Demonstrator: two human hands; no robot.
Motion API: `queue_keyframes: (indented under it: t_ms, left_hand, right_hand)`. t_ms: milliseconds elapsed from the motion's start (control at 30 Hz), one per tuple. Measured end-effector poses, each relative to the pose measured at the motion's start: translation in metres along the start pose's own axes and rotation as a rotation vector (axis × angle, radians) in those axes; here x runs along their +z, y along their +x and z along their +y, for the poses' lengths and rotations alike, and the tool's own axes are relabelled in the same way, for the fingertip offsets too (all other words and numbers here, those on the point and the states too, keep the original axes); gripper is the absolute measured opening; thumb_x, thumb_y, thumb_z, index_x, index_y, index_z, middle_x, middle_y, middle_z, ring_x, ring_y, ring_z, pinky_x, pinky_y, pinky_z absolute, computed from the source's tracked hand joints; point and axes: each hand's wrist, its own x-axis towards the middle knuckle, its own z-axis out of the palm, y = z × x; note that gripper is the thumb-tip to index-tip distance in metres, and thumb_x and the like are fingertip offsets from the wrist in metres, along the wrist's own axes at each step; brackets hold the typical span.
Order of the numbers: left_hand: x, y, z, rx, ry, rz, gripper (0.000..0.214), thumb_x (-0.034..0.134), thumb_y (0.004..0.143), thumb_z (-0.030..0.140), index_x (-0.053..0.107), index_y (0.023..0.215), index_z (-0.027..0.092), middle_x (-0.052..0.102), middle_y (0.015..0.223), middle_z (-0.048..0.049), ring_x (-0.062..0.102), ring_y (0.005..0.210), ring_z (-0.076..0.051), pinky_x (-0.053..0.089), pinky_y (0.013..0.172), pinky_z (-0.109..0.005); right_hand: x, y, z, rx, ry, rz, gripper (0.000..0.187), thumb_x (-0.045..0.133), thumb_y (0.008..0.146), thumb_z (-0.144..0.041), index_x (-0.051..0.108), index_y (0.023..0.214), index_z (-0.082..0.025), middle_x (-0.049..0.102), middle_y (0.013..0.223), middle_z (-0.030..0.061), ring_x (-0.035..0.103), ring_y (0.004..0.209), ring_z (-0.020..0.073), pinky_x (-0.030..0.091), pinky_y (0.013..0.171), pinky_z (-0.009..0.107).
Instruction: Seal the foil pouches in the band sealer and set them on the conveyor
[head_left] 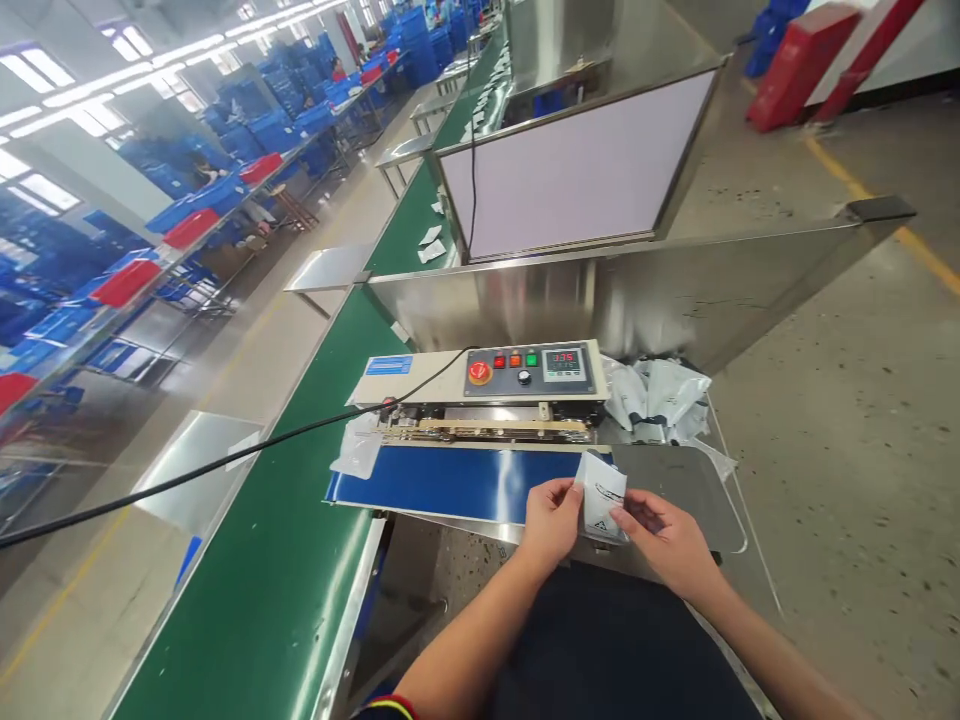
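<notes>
A small white printed pouch [602,494] is held upright between both hands at the right end of a blue conveyor belt [450,482]. My left hand [550,520] pinches the pouch's left edge. Fingers of my right hand [664,538] close on its lower right side. The belt belongs to a beige band sealing machine [420,375] with a control panel [529,370] showing a red button and a digital display. Another clear pouch [358,448] lies at the belt's left end, at the sealer's exit.
A pile of white pouches [660,395] lies right of the machine on a steel tray [675,490]. A green conveyor [300,560] runs along the left. A black cable [225,462] crosses it. Steel partitions [675,290] stand behind. Blue and red crates [187,215] fill shelves at the far left.
</notes>
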Motion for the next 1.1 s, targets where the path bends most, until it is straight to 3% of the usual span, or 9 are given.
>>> queue_keyframes:
  t_ms: [200, 300, 433, 533, 667, 833, 933, 1000, 1100]
  left_hand:
    - [0.049, 0.027, -0.011, 0.032, 0.172, 0.027, 0.051, 0.072, 0.095, 0.062, 0.089, 0.094, 0.014, 0.083, 0.086, -0.0090, 0.066, 0.073, -0.021, 0.050, 0.068, -0.030]
    - [0.055, 0.040, -0.007, 0.040, 0.135, 0.048, 0.053, 0.073, 0.093, 0.065, 0.086, 0.085, 0.014, 0.078, 0.079, -0.0066, 0.061, 0.070, -0.019, 0.047, 0.068, -0.029]
    - [0.055, 0.050, -0.007, -0.065, -0.017, 0.076, 0.060, 0.080, 0.083, 0.075, 0.081, 0.076, 0.015, 0.068, 0.069, -0.0037, 0.053, 0.065, -0.016, 0.045, 0.065, -0.029]
    - [0.054, 0.050, -0.012, -0.129, -0.102, 0.138, 0.064, 0.086, 0.075, 0.079, 0.072, 0.065, 0.017, 0.055, 0.060, 0.0004, 0.044, 0.060, -0.013, 0.040, 0.060, -0.027]
    - [0.050, 0.049, -0.017, -0.132, -0.108, 0.213, 0.066, 0.085, 0.073, 0.078, 0.062, 0.057, 0.019, 0.044, 0.057, 0.0033, 0.033, 0.058, -0.011, 0.030, 0.057, -0.026]
    - [0.030, 0.049, -0.016, -0.091, -0.074, 0.294, 0.057, 0.084, 0.078, 0.070, 0.071, 0.063, 0.017, 0.053, 0.059, 0.0005, 0.043, 0.062, -0.014, 0.038, 0.059, -0.027]
    - [0.013, 0.046, -0.014, -0.080, -0.057, 0.356, 0.052, 0.083, 0.081, 0.067, 0.077, 0.070, 0.016, 0.059, 0.062, -0.0008, 0.051, 0.064, -0.016, 0.044, 0.062, -0.028]
    - [0.001, 0.040, -0.012, -0.061, -0.076, 0.408, 0.052, 0.082, 0.083, 0.066, 0.081, 0.078, 0.015, 0.067, 0.069, -0.0034, 0.058, 0.069, -0.018, 0.048, 0.066, -0.029]
    - [-0.015, 0.023, -0.009, 0.077, -0.091, 0.625, 0.049, 0.082, 0.087, 0.063, 0.085, 0.100, 0.016, 0.080, 0.100, -0.0118, 0.072, 0.094, -0.025, 0.058, 0.084, -0.033]
  right_hand:
    - [-0.047, 0.021, 0.015, 0.151, -0.044, 0.110, 0.075, 0.087, 0.068, -0.092, 0.083, 0.087, -0.020, 0.079, 0.084, 0.0101, 0.072, 0.069, 0.0266, 0.065, 0.065, 0.035]
    - [-0.060, 0.038, 0.015, 0.224, 0.080, 0.088, 0.077, 0.096, 0.058, -0.089, 0.083, 0.086, -0.019, 0.080, 0.087, 0.0116, 0.074, 0.074, 0.0271, 0.068, 0.069, 0.036]
    - [-0.072, 0.053, 0.012, 0.295, 0.242, 0.027, 0.072, 0.102, 0.059, -0.082, 0.083, 0.087, -0.019, 0.081, 0.092, 0.0116, 0.076, 0.083, 0.0278, 0.071, 0.075, 0.037]
    - [-0.074, 0.058, 0.014, 0.334, 0.255, 0.093, 0.068, 0.104, 0.057, -0.078, 0.082, 0.085, -0.019, 0.077, 0.083, 0.0093, 0.076, 0.077, 0.0263, 0.072, 0.072, 0.037]
    - [-0.063, 0.062, 0.020, 0.370, 0.202, 0.123, 0.063, 0.105, 0.058, -0.071, 0.080, 0.083, -0.019, 0.075, 0.078, 0.0094, 0.076, 0.074, 0.0247, 0.072, 0.069, 0.034]
    - [-0.035, 0.071, 0.019, 0.378, 0.164, 0.078, 0.061, 0.103, 0.060, -0.069, 0.083, 0.089, -0.019, 0.078, 0.082, 0.0108, 0.078, 0.078, 0.0269, 0.073, 0.074, 0.038]
    - [-0.033, 0.079, 0.015, 0.374, 0.059, 0.000, 0.058, 0.097, 0.067, -0.071, 0.084, 0.091, -0.020, 0.081, 0.088, 0.0128, 0.080, 0.084, 0.0310, 0.072, 0.076, 0.041]
    - [-0.046, 0.088, 0.014, 0.291, -0.154, 0.023, 0.055, 0.086, 0.078, -0.074, 0.084, 0.095, -0.021, 0.081, 0.089, 0.0129, 0.079, 0.086, 0.0331, 0.070, 0.077, 0.043]
    - [-0.073, 0.110, 0.015, 0.020, -0.659, 0.212, 0.053, 0.071, 0.092, -0.067, 0.084, 0.118, -0.022, 0.081, 0.108, 0.0165, 0.075, 0.099, 0.0382, 0.064, 0.085, 0.050]
